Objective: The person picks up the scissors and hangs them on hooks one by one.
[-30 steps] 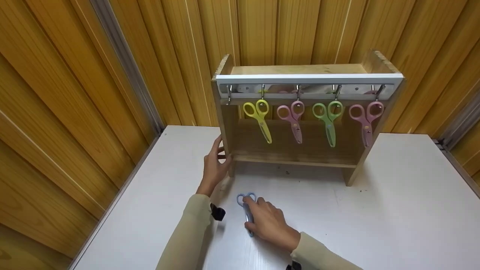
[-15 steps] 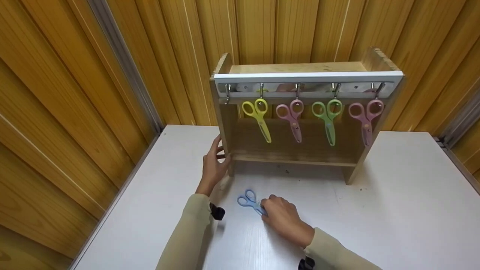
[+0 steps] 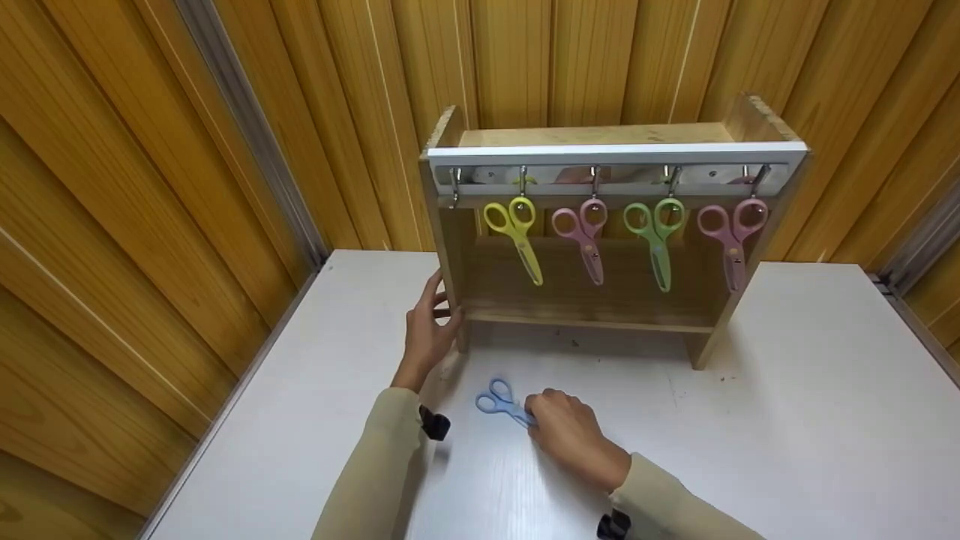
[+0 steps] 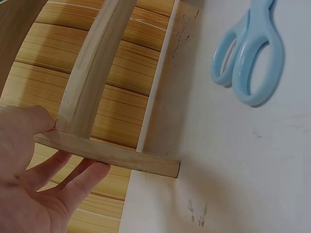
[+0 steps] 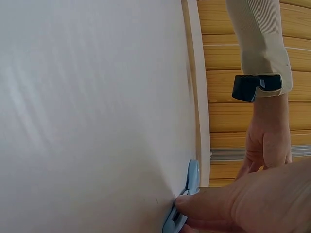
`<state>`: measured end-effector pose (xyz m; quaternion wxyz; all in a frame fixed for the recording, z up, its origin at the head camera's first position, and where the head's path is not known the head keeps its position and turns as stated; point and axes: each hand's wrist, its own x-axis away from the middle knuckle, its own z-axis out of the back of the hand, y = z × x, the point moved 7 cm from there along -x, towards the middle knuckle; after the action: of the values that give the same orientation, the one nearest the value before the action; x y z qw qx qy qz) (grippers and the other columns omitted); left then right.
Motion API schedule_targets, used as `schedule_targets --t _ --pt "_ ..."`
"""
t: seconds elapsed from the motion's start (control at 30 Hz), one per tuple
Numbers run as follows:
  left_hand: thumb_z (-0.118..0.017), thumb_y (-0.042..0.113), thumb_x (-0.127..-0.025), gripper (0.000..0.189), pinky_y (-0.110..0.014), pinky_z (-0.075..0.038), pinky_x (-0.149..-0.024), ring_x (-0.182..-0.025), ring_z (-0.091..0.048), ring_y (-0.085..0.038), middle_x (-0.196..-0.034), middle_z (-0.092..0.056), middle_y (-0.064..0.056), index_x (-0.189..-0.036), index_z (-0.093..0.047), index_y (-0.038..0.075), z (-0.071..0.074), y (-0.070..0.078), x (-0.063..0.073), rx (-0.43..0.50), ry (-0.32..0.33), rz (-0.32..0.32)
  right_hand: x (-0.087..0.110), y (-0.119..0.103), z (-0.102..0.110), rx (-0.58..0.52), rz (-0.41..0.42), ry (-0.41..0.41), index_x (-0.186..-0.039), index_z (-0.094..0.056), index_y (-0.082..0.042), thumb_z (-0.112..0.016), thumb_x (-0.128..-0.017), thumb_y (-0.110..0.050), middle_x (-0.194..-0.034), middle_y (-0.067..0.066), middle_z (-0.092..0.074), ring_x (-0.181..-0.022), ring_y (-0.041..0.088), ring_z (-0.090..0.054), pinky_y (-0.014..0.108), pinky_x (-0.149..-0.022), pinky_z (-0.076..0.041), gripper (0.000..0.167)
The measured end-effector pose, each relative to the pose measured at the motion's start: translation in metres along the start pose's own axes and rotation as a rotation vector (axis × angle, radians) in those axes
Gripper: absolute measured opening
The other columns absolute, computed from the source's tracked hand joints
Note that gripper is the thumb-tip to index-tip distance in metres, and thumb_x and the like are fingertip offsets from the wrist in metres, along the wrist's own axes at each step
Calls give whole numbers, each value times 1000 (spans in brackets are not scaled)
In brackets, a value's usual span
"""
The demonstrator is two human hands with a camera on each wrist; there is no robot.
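Blue scissors (image 3: 516, 411) lie low over the white table, their two finger loops toward the upper left. My right hand (image 3: 571, 435) holds them by the blade end, and in the right wrist view the thumb (image 5: 194, 205) presses on them. My left hand (image 3: 427, 341) grips the left side panel of a wooden rack (image 3: 448, 247), thumb on one face and fingers on the other, as the left wrist view shows. From the rack's hooks hang yellow scissors (image 3: 529, 259), pink scissors (image 3: 592, 259), green scissors (image 3: 660, 262) and, far right, another pink pair (image 3: 734, 262). The leftmost hook (image 3: 455, 187) is bare.
The rack stands at the back of the white table (image 3: 810, 420), with a white-fronted rail (image 3: 615, 152) along its top. Wood-patterned walls (image 3: 360, 112) rise behind and to the left, with a grey metal strip (image 3: 255, 135) in the corner.
My right hand has shifted right and turned the blue scissors, shifting its hold from near the loops to the blade end. My left hand has stayed on the rack.
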<state>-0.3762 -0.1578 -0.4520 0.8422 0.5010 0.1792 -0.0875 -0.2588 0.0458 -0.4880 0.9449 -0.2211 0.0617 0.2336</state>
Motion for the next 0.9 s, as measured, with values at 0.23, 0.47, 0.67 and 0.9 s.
schedule_targets --t 0.23,0.47,0.67,0.9 --pt "-71 7 -96 77 -41 -61 -88 -107 -71 -33 -146 -59 -14 -161 -34 23 0 -2 0 -15 2 21 0 1 0 -9 -8 -6 -81 -74 -6 -84 -77 1 -71 1 -58 -63 15 -54 36 -49 -48 14" --pt "-71 6 -96 77 -44 -61 -89 -109 -71 -32 -149 -56 -12 -161 -34 24 -1 -1 0 -9 1 20 -3 4 -2 -42 -40 -52 -82 -71 -6 -82 -77 4 -70 0 -57 -64 16 -51 37 -51 -46 16" --pt "-70 4 -96 76 -47 -60 -89 -107 -71 -33 -146 -58 -15 -160 -36 24 0 0 -1 2 1 4 -5 6 -2 -63 -44 -65 -75 -69 -8 -78 -77 7 -68 -1 -52 -63 16 -46 34 -50 -41 18" --pt "-71 4 -95 76 -41 -61 -86 -105 -72 -32 -145 -59 -14 -160 -35 24 0 -1 -1 -8 2 14 -5 9 -2 -92 -44 -73 -70 -69 -9 -76 -79 6 -66 -4 -57 -58 12 -44 28 -48 -38 19"
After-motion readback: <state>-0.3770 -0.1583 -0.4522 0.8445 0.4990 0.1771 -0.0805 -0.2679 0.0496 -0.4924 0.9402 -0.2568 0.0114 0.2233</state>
